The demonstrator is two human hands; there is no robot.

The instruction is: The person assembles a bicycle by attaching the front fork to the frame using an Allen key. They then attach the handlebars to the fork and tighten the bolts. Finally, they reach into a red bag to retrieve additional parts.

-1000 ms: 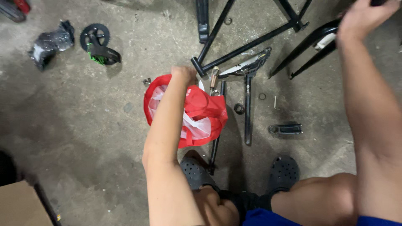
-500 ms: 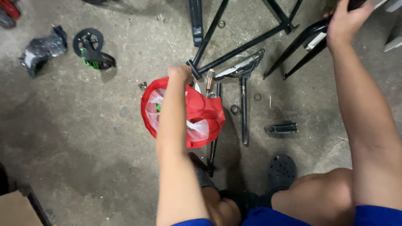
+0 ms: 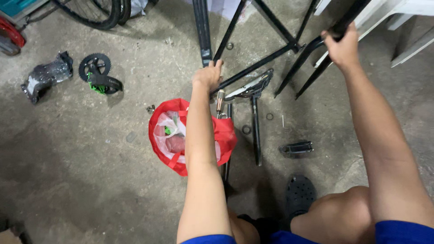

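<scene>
Floor, concrete (image 3: 81,162), grey and stained; items listed from left.

1. Wrapped part (image 3: 45,77), black, in clear plastic, far left, lying alone.
2. Crankset (image 3: 98,76), black chainring with arm and a green tie, just right of the wrapped part, apart from it.
3. Tyre (image 3: 97,11), black, at the top edge, partly out of view.
4. Red bag (image 3: 224,135), open-mouthed, on the floor at centre; white plastic and small parts inside. The left forearm passes over its right half.
5. Left hand (image 3: 208,74), fingers curled around the low end of a black frame (image 3: 264,61) tube, just above the bag; grip closed on the tube.
6. Tool (image 3: 220,97) with metal tip, just below the left hand, beside the bag's upper right corner; whether it touches the bag cannot be told.
7. Saddle (image 3: 251,86) with post, black, lying under the frame tube, post pointing toward the person.
8. Washers (image 3: 246,129), two small rings, either side of the post.
9. Pedal (image 3: 296,148), black, right of the post, apart from it.
10. Sandal (image 3: 300,194), black, perforated, below the pedal, near the knee.
11. Right hand (image 3: 343,47), closed around an upper black tube of the same frame, top right.
12. White furniture (image 3: 407,18), top right corner, behind the frame.
</scene>
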